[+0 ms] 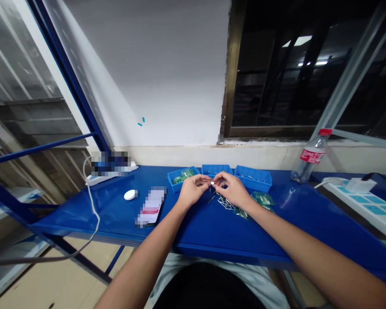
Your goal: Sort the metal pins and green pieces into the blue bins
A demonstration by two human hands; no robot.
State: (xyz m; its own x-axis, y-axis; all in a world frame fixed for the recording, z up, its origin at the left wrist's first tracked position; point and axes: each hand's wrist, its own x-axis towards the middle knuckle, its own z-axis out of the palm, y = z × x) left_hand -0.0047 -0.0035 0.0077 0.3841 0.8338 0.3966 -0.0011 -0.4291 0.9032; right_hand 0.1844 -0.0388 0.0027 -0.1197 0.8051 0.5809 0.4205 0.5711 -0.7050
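Observation:
My left hand (194, 189) and my right hand (230, 187) meet over the middle of the blue table, fingertips pinched together. Between them shows a small shiny round metal piece (212, 183), too small to name exactly. Below my hands lies a loose pile of thin metal pins or screws (225, 203). Green-tinted clear packets (263, 199) lie beside my right wrist, partly behind the forearm. Three blue plastic trays stand just beyond: the left tray (174, 187) with green packets, the middle tray (216, 168) and the right tray (260, 184) with thin metal pieces.
On the left lie a phone (152, 206), a white oval object (130, 195) and a power strip (116, 173) with a hanging cable (94, 206). A red-capped plastic bottle (312, 155) stands at right, near another power strip (366, 201). A wall backs the table (309, 223).

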